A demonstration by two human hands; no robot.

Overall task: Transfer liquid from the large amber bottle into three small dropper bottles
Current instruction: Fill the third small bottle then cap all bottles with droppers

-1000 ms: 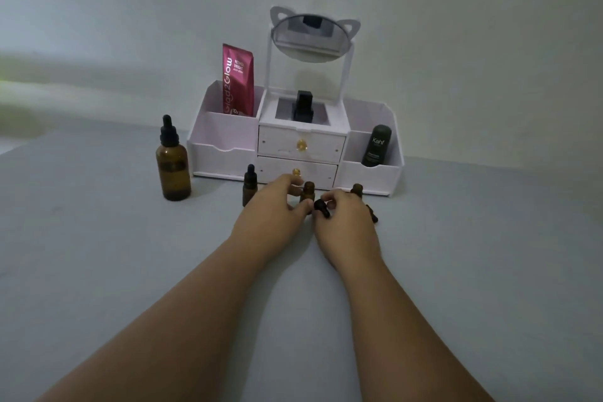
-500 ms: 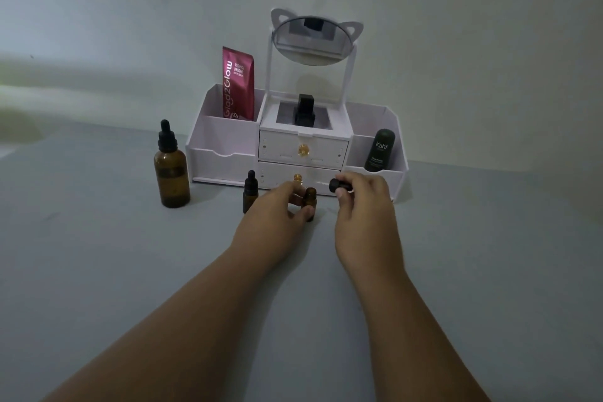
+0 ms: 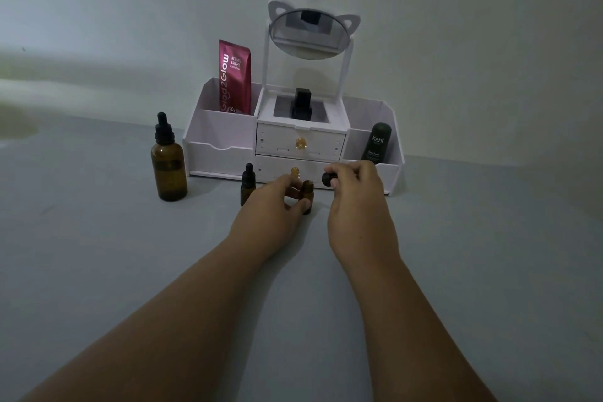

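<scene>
The left hand (image 3: 270, 206) grips a small bottle (image 3: 307, 190) upright on the desk (image 3: 98, 254) to steady it while the right hand (image 3: 355, 202) pinches its black cap (image 3: 327, 179), low at the neck a second ago and now lifted clear for filling; the big bottle (image 3: 169, 173) stands capped, well left.

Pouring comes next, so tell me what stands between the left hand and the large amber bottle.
A capped small dropper bottle stands upright just beside the left hand, on the line to the large amber bottle; nothing else visible.
</scene>
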